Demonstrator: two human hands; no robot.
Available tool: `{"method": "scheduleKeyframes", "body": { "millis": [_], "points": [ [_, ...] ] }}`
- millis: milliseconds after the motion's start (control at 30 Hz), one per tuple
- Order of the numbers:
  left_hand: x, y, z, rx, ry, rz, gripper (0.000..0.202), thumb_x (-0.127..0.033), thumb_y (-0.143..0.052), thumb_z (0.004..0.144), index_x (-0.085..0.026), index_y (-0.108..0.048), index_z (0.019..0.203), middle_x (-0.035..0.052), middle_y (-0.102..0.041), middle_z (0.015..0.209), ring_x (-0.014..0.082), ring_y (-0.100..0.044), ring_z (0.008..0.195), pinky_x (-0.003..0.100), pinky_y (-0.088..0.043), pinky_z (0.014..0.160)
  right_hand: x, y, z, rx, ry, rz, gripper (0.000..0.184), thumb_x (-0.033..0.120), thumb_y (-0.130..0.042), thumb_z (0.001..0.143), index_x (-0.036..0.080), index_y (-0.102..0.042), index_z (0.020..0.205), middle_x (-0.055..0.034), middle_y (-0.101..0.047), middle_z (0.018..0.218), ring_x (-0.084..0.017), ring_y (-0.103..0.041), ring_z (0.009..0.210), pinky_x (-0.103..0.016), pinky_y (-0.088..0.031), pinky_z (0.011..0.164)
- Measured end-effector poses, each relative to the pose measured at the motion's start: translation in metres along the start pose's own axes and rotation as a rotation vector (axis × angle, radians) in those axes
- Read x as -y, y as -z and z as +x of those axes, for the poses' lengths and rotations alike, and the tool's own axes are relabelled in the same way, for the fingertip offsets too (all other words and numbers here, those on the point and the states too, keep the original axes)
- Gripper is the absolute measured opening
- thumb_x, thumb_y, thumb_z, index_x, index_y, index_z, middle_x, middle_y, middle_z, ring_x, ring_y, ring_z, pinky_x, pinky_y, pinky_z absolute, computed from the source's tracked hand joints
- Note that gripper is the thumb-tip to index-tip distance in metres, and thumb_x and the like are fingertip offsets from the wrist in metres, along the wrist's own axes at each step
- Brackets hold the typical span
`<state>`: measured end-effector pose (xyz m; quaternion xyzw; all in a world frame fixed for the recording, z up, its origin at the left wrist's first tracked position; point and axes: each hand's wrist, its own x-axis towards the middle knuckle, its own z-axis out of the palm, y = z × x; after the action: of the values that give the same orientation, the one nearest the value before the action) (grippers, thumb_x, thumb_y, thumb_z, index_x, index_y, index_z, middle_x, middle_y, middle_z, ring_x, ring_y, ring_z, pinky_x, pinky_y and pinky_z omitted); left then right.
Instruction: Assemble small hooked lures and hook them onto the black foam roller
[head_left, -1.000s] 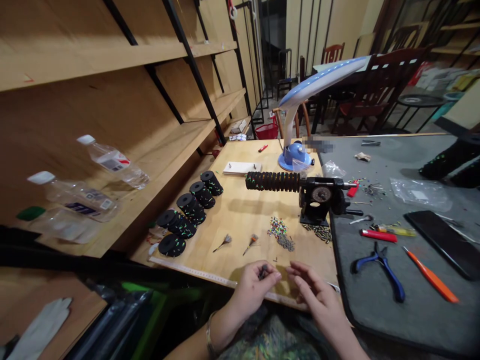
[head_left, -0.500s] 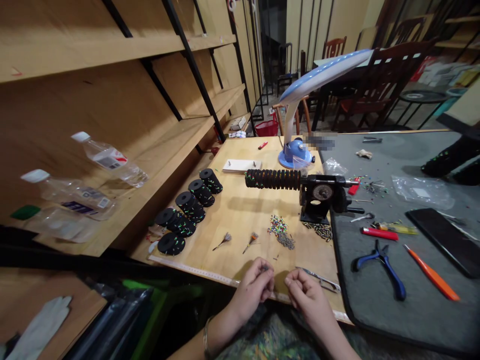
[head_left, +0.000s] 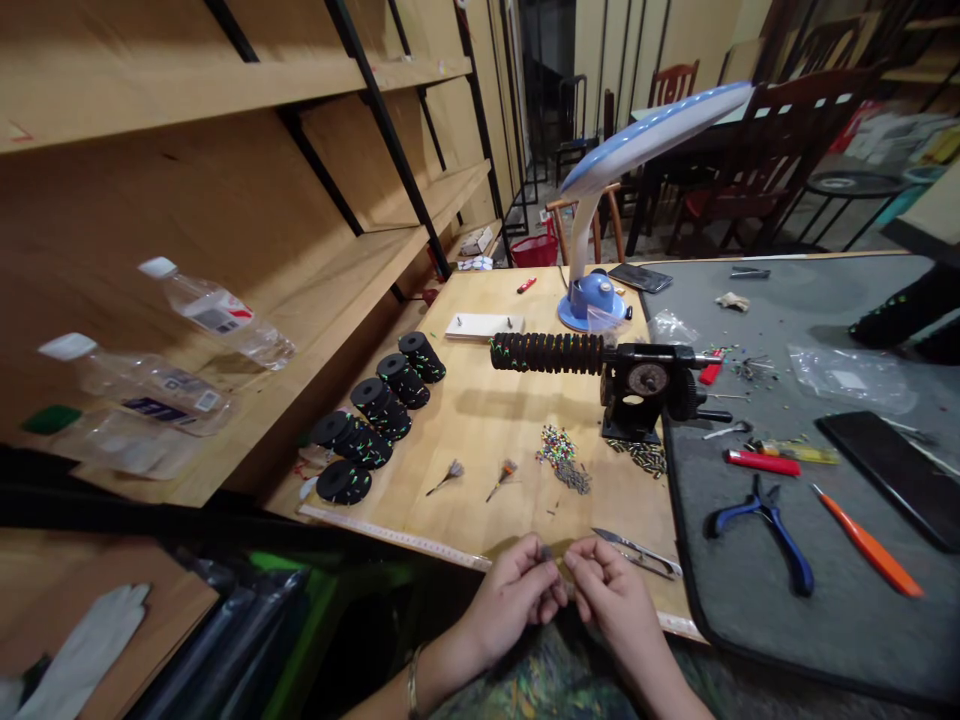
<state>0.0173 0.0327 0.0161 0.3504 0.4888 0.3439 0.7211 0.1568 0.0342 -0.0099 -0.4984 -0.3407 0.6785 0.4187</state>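
My left hand is closed in a pinch above the table's front edge, thumb against forefinger, with a small greyish bit at its fingertips too small to name. My right hand is pinched closed beside it, fingertips nearly touching the left ones; anything in it is hidden. Snips lie just beyond the right hand. Ahead are a pile of coloured beads, a heap of small grey metal pieces, and two small bundles, one feathery grey and one with an orange tip.
A black hand-cranked device holds a thread-wound foam roll. Several black foam spools stand left. A blue lamp rises behind. Pliers, an orange-handled tool and a phone lie on the grey mat.
My two hands have come closer together, their fingertips now almost meeting. The left hand has shifted right and slightly down. The things on the table stay where they were.
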Motion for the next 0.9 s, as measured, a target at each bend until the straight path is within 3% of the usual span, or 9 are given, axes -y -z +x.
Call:
{"method": "scheduleKeyframes", "body": {
  "millis": [200, 567, 900],
  "points": [
    [0.0, -0.004, 0.0, 0.072, -0.037, 0.008, 0.038, -0.052, -0.064, 0.078, -0.018, -0.047, 0.075, 0.0016, -0.062, 0.061, 0.0071, -0.044, 0.046, 0.022, -0.026, 0.046, -0.002, -0.002, 0.0, 0.015, 0.006, 0.032, 0.05, 0.065, -0.071, 0.064, 0.018, -0.056, 0.073, 0.0103, -0.043, 0.035, -0.007, -0.033, 0.031, -0.019, -0.025, 0.037],
    [0.004, -0.002, 0.0, 0.017, -0.129, 0.14, 0.042, -0.059, -0.056, 0.083, -0.02, -0.041, 0.076, -0.0078, -0.042, 0.056, 0.0066, -0.039, 0.047, 0.021, -0.027, 0.047, -0.006, -0.004, -0.001, -0.009, 0.007, 0.03, 0.052, 0.068, -0.066, 0.068, 0.019, -0.052, 0.071, 0.0123, -0.039, 0.037, -0.005, -0.028, 0.033, -0.017, -0.021, 0.038],
    [0.006, -0.008, 0.005, -0.05, -0.14, 0.053, 0.045, -0.06, -0.06, 0.079, -0.019, -0.041, 0.075, -0.0087, -0.04, 0.061, 0.0053, -0.036, 0.049, 0.019, -0.026, 0.045, -0.013, -0.004, 0.001, -0.018, -0.007, 0.051, 0.054, 0.069, -0.067, 0.066, 0.018, -0.052, 0.072, 0.0112, -0.04, 0.036, -0.005, -0.028, 0.033, -0.018, -0.019, 0.038]
  ]
}}
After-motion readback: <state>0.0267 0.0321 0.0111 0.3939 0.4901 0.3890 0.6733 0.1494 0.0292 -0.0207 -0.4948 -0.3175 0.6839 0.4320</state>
